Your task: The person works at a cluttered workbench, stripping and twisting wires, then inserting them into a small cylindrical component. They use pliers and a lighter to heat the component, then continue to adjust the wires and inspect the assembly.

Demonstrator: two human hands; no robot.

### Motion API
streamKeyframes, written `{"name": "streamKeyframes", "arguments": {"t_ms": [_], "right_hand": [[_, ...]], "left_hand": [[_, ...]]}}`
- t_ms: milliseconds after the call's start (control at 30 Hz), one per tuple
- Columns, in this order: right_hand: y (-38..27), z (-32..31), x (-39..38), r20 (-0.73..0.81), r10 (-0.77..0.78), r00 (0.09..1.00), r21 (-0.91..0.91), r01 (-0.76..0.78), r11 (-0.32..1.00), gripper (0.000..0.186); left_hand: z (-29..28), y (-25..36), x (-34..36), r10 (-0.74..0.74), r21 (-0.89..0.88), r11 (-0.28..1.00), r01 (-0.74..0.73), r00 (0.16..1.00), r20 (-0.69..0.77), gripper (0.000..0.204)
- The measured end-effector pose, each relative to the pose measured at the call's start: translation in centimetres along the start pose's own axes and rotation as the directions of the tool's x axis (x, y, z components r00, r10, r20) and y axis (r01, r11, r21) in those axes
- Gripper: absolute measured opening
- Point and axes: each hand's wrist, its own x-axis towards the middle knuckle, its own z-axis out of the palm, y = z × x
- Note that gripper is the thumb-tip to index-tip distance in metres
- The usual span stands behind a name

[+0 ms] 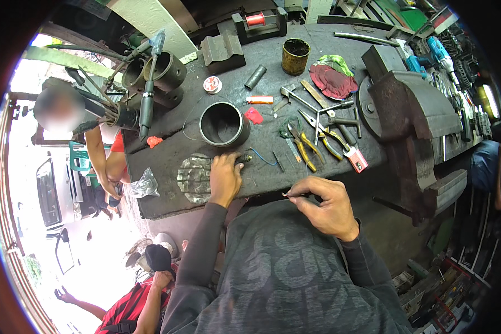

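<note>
On the near edge of the bench, my left hand [225, 177] is closed over a grey ribbed metal housing [192, 179] with a dark stub at its right end. A thin blue wire [263, 158] curves away beside that stub. My right hand [324, 201] is in front of the bench edge, thumb and forefinger pinched on a small pale thing too tiny to name. Just beyond my hands are yellow-handled cutting pliers [304, 148], yellow-handled long-nose pliers [329, 137], a red-and-white lighter [355, 158] and a wide dark metal cylinder [224, 123].
A large bench vise [412, 108] fills the right side. Farther back lie a three-legged puller [316, 107], a red rag [333, 81], a yellow can [295, 57] and a solder spool [212, 84]. Two other people are at the left, one in red [136, 306] below.
</note>
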Motion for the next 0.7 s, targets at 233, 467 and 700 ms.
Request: {"name": "streamKeyframes", "arguments": {"t_ms": [233,467,700], "right_hand": [[-0.8,-0.9,0.1,-0.033,0.06,0.998,0.118,-0.055,0.991,0.016],[-1.8,-1.2,0.8,-0.012,0.001,1.0,0.143,0.001,0.99,0.015],[-2.0,-0.9,1.3,0.02,-0.024,1.0,0.165,0.02,0.986,0.016]], "left_hand": [[-7.8,8.1,-2.5,-0.07,-0.563,0.826,0.002,0.993,-0.099,0.029],[-10.5,11.3,-3.9,-0.036,-0.746,0.666,-0.012,0.998,-0.049,0.029],[-10.8,11.5,-5.0,-0.081,-0.816,0.574,0.062,0.997,0.018,0.028]]}}
